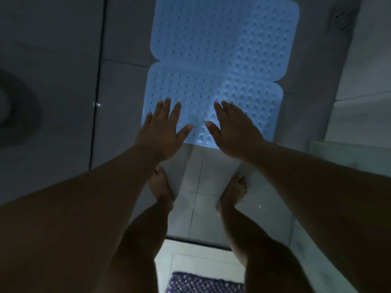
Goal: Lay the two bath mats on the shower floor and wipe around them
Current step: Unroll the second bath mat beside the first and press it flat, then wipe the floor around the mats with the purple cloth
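My fingers [167, 106] are spread and flat, gripping nothing, on both the left hand [161, 132] and the right hand [234, 130]. Both palms sit over the near edge of the near mat [249, 106]; whether they touch it I cannot tell. The far mat [224, 32] lies just beyond, the two edges meeting or slightly overlapping. Both lie on the shower floor [190, 178]. My judgement: press outward from the centre so the mat seats flat. No cloth in view; wiping not begun.
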